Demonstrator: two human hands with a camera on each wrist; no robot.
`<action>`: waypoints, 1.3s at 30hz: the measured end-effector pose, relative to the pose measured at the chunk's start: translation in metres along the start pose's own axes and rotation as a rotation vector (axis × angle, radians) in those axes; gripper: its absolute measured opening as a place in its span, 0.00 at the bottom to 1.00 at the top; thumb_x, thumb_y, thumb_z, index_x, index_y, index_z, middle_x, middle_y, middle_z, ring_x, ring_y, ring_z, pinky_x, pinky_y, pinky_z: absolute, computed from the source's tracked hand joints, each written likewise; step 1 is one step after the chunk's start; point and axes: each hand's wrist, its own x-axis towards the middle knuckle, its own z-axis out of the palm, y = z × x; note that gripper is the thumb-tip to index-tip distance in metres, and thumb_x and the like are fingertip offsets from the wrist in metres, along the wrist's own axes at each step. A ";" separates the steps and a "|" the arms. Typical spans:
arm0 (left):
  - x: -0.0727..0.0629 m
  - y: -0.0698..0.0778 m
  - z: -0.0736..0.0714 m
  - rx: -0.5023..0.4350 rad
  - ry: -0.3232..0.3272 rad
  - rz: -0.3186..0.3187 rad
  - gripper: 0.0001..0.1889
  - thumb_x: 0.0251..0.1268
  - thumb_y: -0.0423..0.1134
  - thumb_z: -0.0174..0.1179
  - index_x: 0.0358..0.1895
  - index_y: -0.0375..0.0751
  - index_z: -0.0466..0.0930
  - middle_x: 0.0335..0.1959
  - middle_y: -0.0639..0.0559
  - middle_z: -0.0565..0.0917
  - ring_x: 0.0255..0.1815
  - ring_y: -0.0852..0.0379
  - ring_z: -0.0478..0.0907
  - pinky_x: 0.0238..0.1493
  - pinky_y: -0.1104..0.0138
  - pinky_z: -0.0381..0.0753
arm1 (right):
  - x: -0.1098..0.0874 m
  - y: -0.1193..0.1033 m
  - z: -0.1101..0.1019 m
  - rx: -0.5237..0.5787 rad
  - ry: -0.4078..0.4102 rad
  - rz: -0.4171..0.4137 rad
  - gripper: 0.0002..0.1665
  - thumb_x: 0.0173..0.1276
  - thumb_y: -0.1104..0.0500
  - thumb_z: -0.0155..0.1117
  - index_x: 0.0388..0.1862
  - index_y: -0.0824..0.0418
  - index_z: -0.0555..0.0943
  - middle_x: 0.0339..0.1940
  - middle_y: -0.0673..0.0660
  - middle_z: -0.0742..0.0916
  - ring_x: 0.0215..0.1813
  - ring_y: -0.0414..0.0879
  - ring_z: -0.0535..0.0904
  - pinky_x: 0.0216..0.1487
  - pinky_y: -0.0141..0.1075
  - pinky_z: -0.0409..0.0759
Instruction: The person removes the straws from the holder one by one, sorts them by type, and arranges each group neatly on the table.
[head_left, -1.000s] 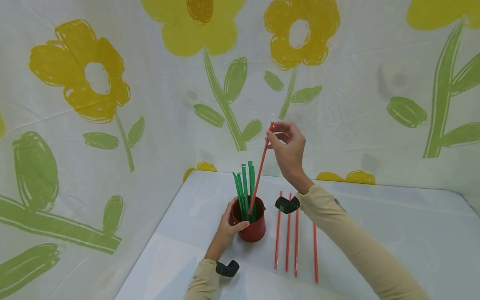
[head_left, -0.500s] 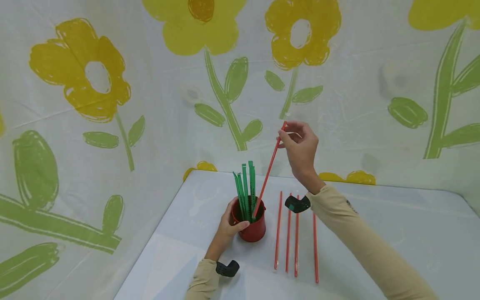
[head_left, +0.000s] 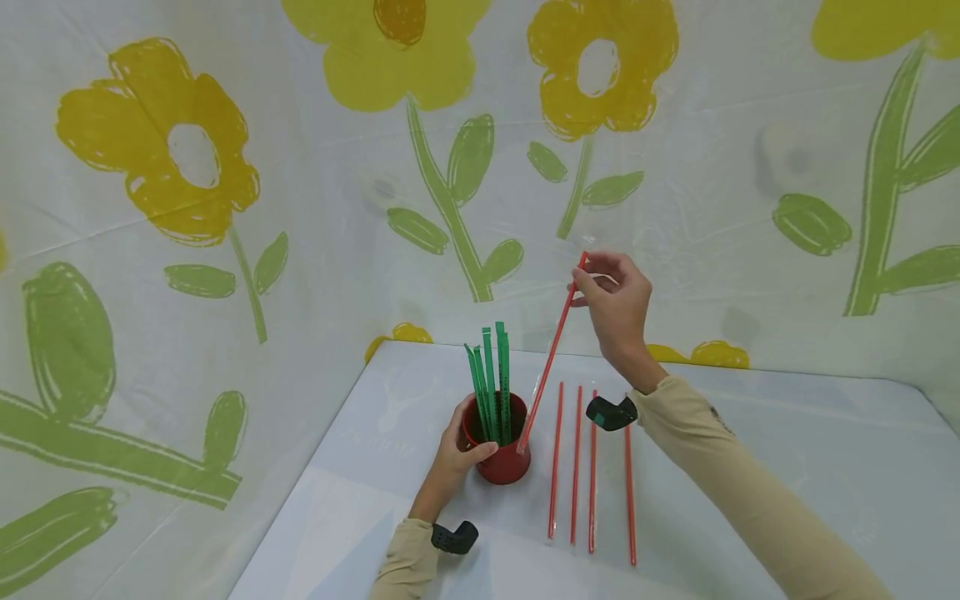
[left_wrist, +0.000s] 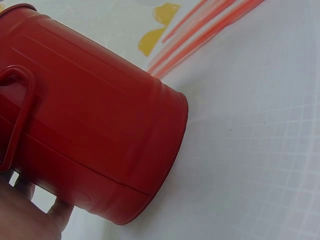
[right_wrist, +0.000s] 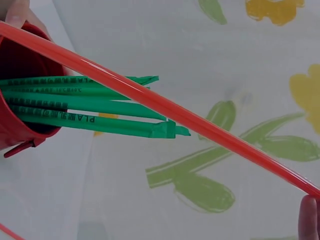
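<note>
My left hand (head_left: pixel 456 457) holds a small red metal bucket (head_left: pixel 507 468) by its side, with the thumb near the rim. Several straws in printed green wrappers (head_left: pixel 491 383) stand inside it, leaning slightly left. In the right wrist view these green wrappers (right_wrist: pixel 112 124) stick out of the bucket's mouth. My right hand (head_left: pixel 619 304) pinches a red straw (head_left: pixel 557 348) in clear wrap near its top. That straw slants down to the left, its lower end overlapping the bucket's right outer side. In the left wrist view the bucket (left_wrist: pixel 100 110) fills the left, fingers behind it.
Several more clear-wrapped red straws (head_left: pixel 576 467) lie lengthwise on the pale table (head_left: pixel 720 483), right of the bucket. A flower-printed cloth (head_left: pixel 315 208) hangs behind and to the left of the table.
My right hand has moved right and slightly down with the red straw. The straw's lower end has shifted from inside the bucket's mouth to over its right outer side. The left hand stays put.
</note>
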 end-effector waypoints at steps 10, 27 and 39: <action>0.001 0.000 0.000 -0.014 -0.004 -0.008 0.38 0.59 0.33 0.58 0.73 0.47 0.51 0.69 0.48 0.63 0.68 0.48 0.58 0.61 0.55 0.69 | -0.004 0.004 -0.017 -0.010 -0.004 0.065 0.17 0.61 0.66 0.66 0.49 0.70 0.76 0.38 0.60 0.80 0.31 0.46 0.82 0.29 0.34 0.82; 0.002 -0.002 0.000 -0.037 -0.004 0.008 0.37 0.60 0.32 0.56 0.73 0.47 0.51 0.68 0.47 0.64 0.67 0.48 0.59 0.61 0.56 0.69 | -0.010 0.015 -0.042 -0.068 0.011 0.124 0.16 0.61 0.66 0.66 0.48 0.70 0.77 0.37 0.58 0.81 0.31 0.44 0.82 0.28 0.34 0.82; 0.001 -0.001 0.000 -0.038 -0.002 -0.008 0.37 0.60 0.32 0.57 0.73 0.48 0.52 0.68 0.47 0.64 0.67 0.47 0.59 0.60 0.56 0.70 | -0.018 0.023 -0.060 -0.154 -0.005 0.163 0.18 0.63 0.64 0.65 0.50 0.70 0.75 0.39 0.59 0.80 0.31 0.43 0.82 0.29 0.33 0.82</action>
